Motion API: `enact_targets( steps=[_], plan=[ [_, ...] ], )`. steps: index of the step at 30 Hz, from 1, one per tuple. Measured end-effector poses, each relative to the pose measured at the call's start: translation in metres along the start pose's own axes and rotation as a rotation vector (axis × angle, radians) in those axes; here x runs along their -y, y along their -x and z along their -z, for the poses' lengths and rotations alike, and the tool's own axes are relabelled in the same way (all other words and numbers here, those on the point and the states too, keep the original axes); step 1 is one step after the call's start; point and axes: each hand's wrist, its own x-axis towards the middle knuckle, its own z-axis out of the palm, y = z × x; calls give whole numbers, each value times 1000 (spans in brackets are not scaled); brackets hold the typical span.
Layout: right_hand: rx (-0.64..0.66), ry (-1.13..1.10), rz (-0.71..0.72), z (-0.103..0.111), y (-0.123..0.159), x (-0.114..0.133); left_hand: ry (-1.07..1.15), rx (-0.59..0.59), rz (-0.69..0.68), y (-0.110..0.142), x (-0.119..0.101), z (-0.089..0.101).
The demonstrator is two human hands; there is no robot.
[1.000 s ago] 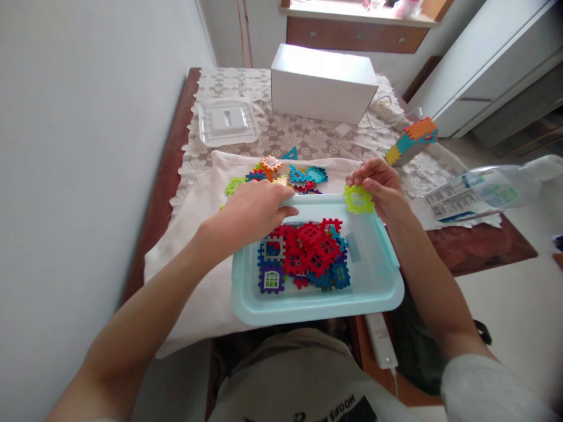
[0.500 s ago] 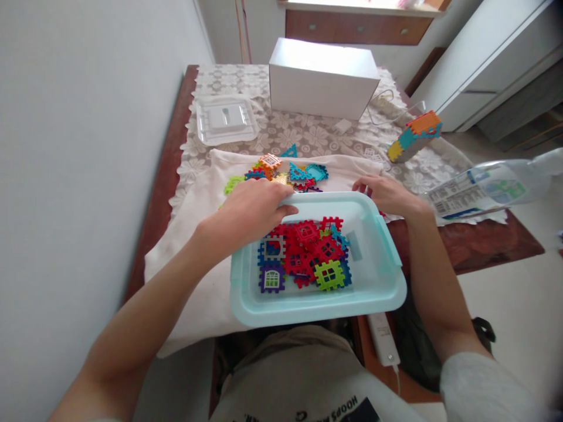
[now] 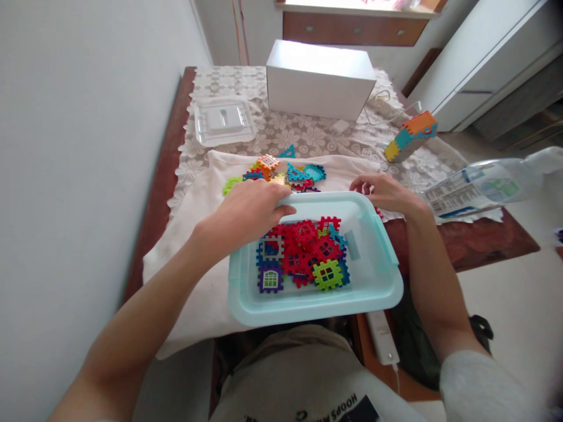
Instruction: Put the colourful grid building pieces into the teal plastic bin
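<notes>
One green window tile [image 3: 328,274] lay in the pale blue bin [image 3: 378,293], on top of the red tiles [image 3: 303,246]; a second earlier this tile was pinched in the right hand above the far rim, so it had been let go into the bin. Half a second earlier the scene was almost the same as now, and both hands had hardly moved.

The right hand [image 3: 387,193] was empty and rested at the far right corner of the bin, with loosely curled fingers touching the cream cloth [image 3: 193,205] just behind the rim. I could not tell whether the fingertips were pressing something small there.

The left hand [image 3: 246,211] lay over the far left rim of the bin, palm down, fingers bent around the rim and the thumb stretched along it. It gripped the bin and held no tile.

The bin stood at the near edge of the tabletop [image 3: 484,246], partly over the lap of the person. Loose tiles [image 3: 290,173] lay on the cloth just behind the bin, near the left hand. A white box [image 3: 321,79] stood toward the far edge, and a clear lid [image 3: 224,120] lay toward the far left corner.
</notes>
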Motion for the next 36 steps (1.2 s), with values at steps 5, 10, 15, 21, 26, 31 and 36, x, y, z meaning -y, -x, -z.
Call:
enact_targets(
  steps=[5,10,15,21,26,31,36],
  plan=[
    [-357,-698,174,-8,2,28,9,-11,1,0,0,0],
    [-272,-966,316,-25,6,56,5,-3,-5,0,0,0],
    [-303,-393,138,-14,6,45,-1,4,0,0,-1,1],
    [263,60,-59,1,14,16,9,10,4,1,-1,2],
    [276,78,20,-7,15,29,9,15,13,0,-1,2],
    [260,16,26,-8,12,32,6,18,16,0,-1,2],
    [236,65,2,-6,10,26,-8,8,7,0,-1,1]
  ],
)
